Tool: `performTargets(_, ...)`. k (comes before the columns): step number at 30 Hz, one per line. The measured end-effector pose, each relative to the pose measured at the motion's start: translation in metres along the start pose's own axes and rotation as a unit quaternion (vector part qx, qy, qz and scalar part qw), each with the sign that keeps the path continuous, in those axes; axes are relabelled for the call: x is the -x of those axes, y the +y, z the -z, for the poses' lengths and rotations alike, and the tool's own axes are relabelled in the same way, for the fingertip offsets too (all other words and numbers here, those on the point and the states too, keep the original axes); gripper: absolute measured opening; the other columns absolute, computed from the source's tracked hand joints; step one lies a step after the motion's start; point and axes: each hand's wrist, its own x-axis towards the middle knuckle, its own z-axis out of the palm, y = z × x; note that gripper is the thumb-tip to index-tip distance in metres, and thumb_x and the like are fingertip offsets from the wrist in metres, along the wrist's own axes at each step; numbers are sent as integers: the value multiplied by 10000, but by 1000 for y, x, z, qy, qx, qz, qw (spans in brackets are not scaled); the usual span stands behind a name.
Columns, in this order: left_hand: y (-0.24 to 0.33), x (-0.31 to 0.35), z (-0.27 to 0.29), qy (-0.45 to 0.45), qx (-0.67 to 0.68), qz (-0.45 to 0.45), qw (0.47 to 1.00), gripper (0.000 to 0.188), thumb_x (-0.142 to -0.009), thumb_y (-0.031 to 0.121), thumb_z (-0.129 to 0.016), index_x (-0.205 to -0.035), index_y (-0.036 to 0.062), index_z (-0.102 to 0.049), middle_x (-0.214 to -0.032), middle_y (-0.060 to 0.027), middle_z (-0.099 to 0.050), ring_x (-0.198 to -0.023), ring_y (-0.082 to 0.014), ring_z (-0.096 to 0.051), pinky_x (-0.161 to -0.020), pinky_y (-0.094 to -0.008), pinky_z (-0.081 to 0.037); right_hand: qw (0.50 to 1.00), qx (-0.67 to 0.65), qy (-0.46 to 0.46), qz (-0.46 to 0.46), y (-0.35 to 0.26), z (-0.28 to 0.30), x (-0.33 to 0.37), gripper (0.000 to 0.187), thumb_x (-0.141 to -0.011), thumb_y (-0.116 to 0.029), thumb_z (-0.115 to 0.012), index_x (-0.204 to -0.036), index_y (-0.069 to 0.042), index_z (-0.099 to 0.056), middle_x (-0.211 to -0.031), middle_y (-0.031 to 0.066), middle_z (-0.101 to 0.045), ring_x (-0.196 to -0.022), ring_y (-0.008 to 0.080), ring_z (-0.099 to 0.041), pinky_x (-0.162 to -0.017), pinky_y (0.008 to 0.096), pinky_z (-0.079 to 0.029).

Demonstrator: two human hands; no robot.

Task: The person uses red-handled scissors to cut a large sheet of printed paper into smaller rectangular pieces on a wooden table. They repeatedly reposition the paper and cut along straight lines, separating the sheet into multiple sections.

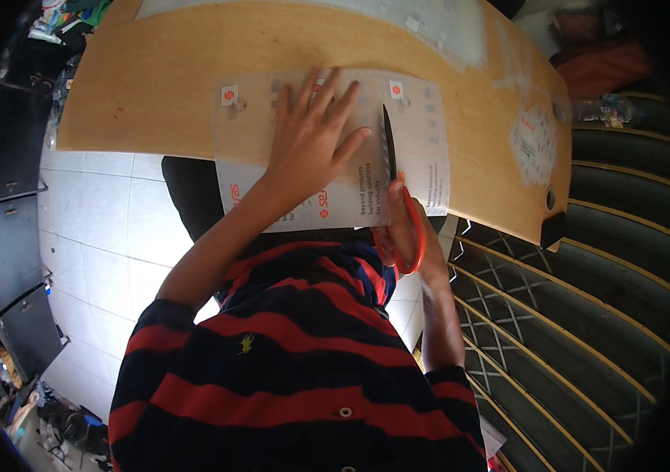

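A printed translucent sheet [248, 149] lies on the wooden table, its near edge hanging over the table's front edge. My left hand [315, 130] rests flat on it with the fingers spread. Red-handled scissors [411, 244] are in my right hand [402, 224], which is closed round the handles at the sheet's near edge. Their dark blade [390, 141] points away from me and lies along the sheet, right of my left hand. Whether the lower blade is beneath the sheet I cannot tell.
The wooden table [154, 102] spans the front. A larger translucent sheet [398, 23] lies along its far side, and a small printed piece [533, 141] at its right end. A clear plastic bottle [614, 110] is beyond. Dark cabinets [12, 228] stand left; yellow-edged dark slats [586, 271] are at right.
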Motion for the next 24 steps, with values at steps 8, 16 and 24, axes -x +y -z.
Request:
performTargets(8,-6,7,-13,-48,-81,-1,996,657,-971,507,-572,-1476,95,-495,-1563,-225,-392,-1456,-465,-320,-1143,-690,-192,999,20,25,-4,-1,-6,3,876,-1025,-681,-294,-663,69,-566,-402,82,-451,-353,202,-529,-401,323,-445)
performTargets(16,-7,9,-14,-37,-61,10,997,657,-954,504,-600,-1466,103,-510,-1568,-212,-393,-1471,-455,-296,-1148,-693,-179,998,57,9,-27,-16,3,0,884,-1001,-736,-228,-592,-5,-512,-421,57,-455,-363,178,-524,-391,304,-435)
performTargets(24,-6,8,-13,-35,-44,23,998,657,-936,502,-619,-1447,99,-531,-1568,-213,-392,-1469,-457,-297,-1152,-688,-178,996,82,24,-28,-27,-3,3,909,-1008,-723,-237,-528,-3,-515,-425,71,-479,-374,191,-544,-419,308,-460)
